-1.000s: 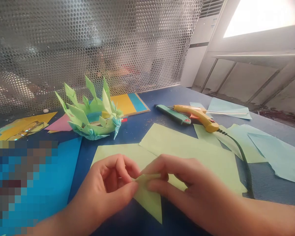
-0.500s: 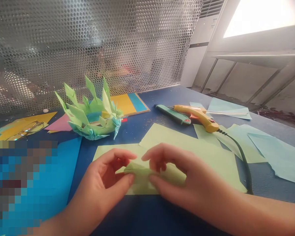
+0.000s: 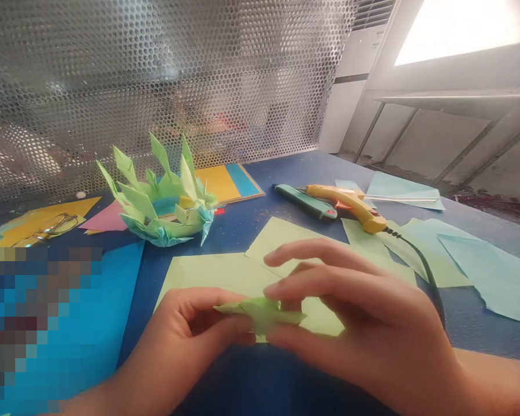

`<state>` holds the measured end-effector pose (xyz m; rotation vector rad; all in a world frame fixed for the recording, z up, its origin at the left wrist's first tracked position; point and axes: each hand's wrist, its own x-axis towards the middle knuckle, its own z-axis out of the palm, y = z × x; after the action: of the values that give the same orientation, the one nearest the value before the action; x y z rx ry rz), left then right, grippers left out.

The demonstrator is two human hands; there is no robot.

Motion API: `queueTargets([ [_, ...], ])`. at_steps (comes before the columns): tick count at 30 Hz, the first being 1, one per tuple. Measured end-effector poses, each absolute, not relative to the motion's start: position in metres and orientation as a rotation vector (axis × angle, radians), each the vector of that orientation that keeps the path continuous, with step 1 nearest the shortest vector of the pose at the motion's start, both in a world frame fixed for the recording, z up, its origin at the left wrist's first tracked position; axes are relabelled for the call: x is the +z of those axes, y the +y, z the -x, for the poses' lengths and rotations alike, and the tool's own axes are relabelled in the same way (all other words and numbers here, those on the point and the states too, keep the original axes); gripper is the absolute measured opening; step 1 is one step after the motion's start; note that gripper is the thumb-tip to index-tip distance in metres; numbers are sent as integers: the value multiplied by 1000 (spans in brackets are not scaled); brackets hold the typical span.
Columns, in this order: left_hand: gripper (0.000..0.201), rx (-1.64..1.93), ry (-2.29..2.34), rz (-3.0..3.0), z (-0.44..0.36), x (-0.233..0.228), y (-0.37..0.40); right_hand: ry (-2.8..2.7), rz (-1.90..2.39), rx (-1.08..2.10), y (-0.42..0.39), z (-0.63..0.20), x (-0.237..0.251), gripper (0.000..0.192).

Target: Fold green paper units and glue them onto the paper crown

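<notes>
Above the blue worktop (image 3: 260,231), both hands pinched a small folded green paper piece (image 3: 262,312): the left hand (image 3: 190,335) steadied one end, while the right hand (image 3: 351,323) closed on the other to keep the folds together.

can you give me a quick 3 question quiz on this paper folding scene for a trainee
1. True or false: the left hand and the right hand both pinch the small folded green paper piece.
2. Which tool lies nearest the yellow glue gun? A) green utility knife B) spectacles C) a ruler
3. Fill in: the spiky green paper model stands on the blue table in front of a perforated ____ screen.

Key:
1. True
2. A
3. metal
</notes>
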<state>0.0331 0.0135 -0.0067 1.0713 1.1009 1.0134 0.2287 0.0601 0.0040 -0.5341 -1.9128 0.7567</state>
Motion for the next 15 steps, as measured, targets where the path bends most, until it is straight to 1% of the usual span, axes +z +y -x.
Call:
queueTargets([
  [3, 4, 1007, 1079, -1031, -33, -8, 14, -2004, 482, 633, 60, -232, 3, 26],
  [6, 3, 977, 1049, -1008, -33, -7, 12, -2063, 446, 639, 60, -237, 1, 29],
  [8, 4, 961, 1008, -995, -33, -7, 11, -2114, 388, 636, 61, -240, -2, 27],
  [11, 4, 942, 983, -988, -31, -7, 11, -2171, 285, 524, 63, -243, -4, 20],
  [15, 19, 983, 918, -1009, -28, -8, 11, -2283, 269, 362, 66, -243, 0, 18],
])
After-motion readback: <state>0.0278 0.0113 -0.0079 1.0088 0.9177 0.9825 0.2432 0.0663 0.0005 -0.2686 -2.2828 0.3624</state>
